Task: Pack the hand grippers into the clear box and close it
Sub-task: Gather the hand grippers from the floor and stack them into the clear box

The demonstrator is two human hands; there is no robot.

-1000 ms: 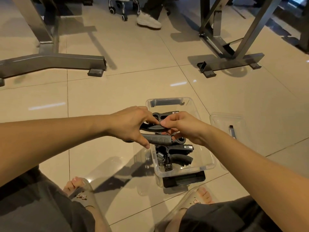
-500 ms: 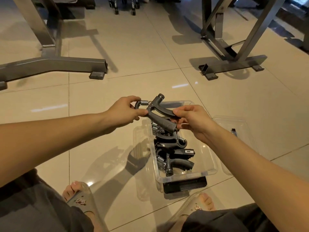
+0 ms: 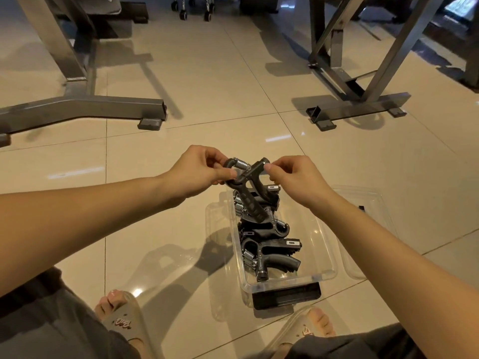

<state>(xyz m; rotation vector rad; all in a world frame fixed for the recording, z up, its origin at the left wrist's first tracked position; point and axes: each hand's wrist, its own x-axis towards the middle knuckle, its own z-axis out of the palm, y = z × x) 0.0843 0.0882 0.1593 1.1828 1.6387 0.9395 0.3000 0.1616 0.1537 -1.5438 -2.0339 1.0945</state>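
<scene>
A dark grey hand gripper (image 3: 250,193) with a metal spring hangs above the far end of the clear box (image 3: 326,255). My left hand (image 3: 202,169) pinches its spring end. My right hand (image 3: 293,177) pinches the knob at its top. Its handles point down toward the box. Several more black hand grippers (image 3: 267,242) lie stacked inside the box, which stands open on the tiled floor. The clear lid (image 3: 368,203) lies flat on the floor to the right of the box.
My two feet in grey sandals (image 3: 124,322) flank the box's near end. Grey metal frame legs (image 3: 85,107) stand on the floor at far left and frame legs (image 3: 363,99) at far right. Chair castors (image 3: 194,11) are at the far top.
Both hands have lifted one hand gripper up out of the box; my right hand shifted from its handle to the top knob, and the gripper now hangs more upright.
</scene>
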